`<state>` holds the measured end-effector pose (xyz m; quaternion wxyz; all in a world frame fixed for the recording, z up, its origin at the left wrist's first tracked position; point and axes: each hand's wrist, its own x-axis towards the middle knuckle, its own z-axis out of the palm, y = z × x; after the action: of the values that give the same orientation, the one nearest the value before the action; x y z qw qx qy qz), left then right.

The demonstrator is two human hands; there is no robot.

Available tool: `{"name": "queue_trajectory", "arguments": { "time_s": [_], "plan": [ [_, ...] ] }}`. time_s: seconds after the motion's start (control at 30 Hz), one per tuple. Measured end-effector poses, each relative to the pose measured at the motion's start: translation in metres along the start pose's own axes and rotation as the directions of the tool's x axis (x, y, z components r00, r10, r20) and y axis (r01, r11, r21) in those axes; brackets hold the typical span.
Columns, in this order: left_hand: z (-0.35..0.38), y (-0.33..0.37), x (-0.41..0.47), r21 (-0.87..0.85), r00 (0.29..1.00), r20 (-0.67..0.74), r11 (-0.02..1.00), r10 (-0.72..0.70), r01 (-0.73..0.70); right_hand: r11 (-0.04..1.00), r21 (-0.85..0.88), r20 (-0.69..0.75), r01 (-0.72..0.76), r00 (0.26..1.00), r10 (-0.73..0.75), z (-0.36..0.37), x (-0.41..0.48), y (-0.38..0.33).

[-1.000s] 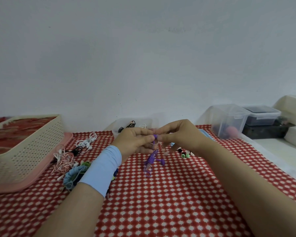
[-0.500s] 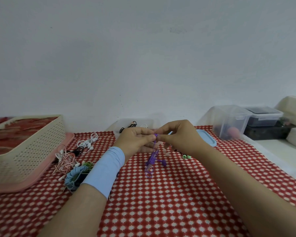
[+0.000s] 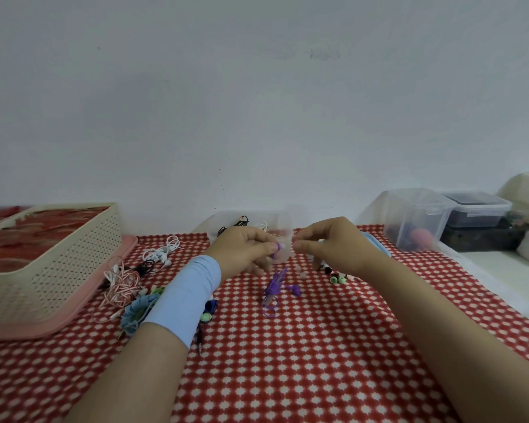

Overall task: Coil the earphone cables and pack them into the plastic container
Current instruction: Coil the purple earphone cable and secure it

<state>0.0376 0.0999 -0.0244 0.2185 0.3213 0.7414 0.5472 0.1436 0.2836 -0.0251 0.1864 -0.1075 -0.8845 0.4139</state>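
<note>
Bench (image 3: 287,377): my loose earphones lie at 9 o'clock of my hands, pink tangle (image 3: 121,286) and white pair (image 3: 162,253) uncoiled.
Plastic container (image 3: 254,230): at 12 o'clock, a few cables inside already, I judge.
Left hand (image 3: 242,254): pinching the purple earphone (image 3: 274,285), coil dangling, mostly wound.
Right hand (image 3: 330,248): fingers pinched together, apart from the cable; holding anything, I cannot tell.

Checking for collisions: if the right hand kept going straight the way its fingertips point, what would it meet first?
Probably the left hand, pinching the purple earphone; the right hand points straight at it across a small gap.
</note>
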Motion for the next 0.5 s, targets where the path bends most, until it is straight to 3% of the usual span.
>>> {"name": "queue_trajectory", "arguments": {
  "time_s": [0.1, 0.2, 0.43, 0.5],
  "plan": [
    [-0.006, 0.002, 0.0, 0.287, 1.0, 0.001, 0.958, -0.013, 0.013, 0.928, -0.372, 0.093, 0.011, 0.995, 0.026, 0.0, 0.003, 0.008],
    [-0.009, -0.001, 0.001, 0.452, 0.999, 0.012, 0.891, -0.045, 0.035, 0.856, -0.516, 0.188, 0.023, 0.978, 0.087, 0.008, 0.001, 0.01],
    [-0.021, 0.0, 0.001, 0.67, 0.987, 0.046, 0.737, -0.152, 0.082, 0.869, -0.493, 0.187, 0.035, 0.98, 0.067, 0.012, -0.001, 0.005],
    [-0.029, 0.005, -0.002, 0.759, 0.983, 0.035, 0.644, -0.179, 0.09, 0.884, -0.465, 0.21, 0.042, 0.976, 0.065, 0.011, -0.002, 0.005]
  ]
}}
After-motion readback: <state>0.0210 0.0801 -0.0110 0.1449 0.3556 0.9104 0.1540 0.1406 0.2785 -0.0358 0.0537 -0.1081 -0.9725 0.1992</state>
